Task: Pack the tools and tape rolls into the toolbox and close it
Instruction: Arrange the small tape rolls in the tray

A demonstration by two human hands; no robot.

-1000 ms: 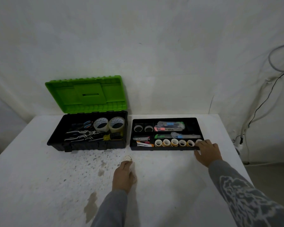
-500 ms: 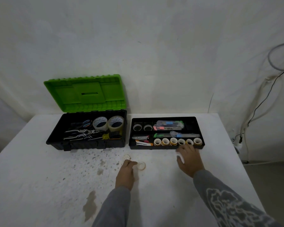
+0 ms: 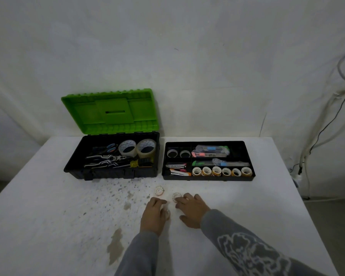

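The black toolbox (image 3: 76, 168) stands open with its green lid (image 3: 110, 111) upright; inside are pliers, a screwdriver, scissors and two big tape rolls (image 3: 136, 148). To its right, the black tray (image 3: 207, 178) holds small tape rolls (image 3: 221, 171), staplers and cutters. Two small pale tape rolls lie loose on the table, one (image 3: 159, 190) alone and another (image 3: 176, 196) under the fingertips of my right hand (image 3: 192, 209). My left hand (image 3: 153, 215) is curled over a third small roll (image 3: 168, 214), mostly hidden beside its thumb.
The white table (image 3: 48, 226) is speckled and has a brown stain (image 3: 115, 248) near my left sleeve. The wall stands right behind the boxes. Cables (image 3: 325, 126) hang at the right, past the table's edge.
My right hand came back from the tray's front right corner to the table middle and now touches a loose roll. My left hand pulled slightly nearer, with a roll at its thumb.
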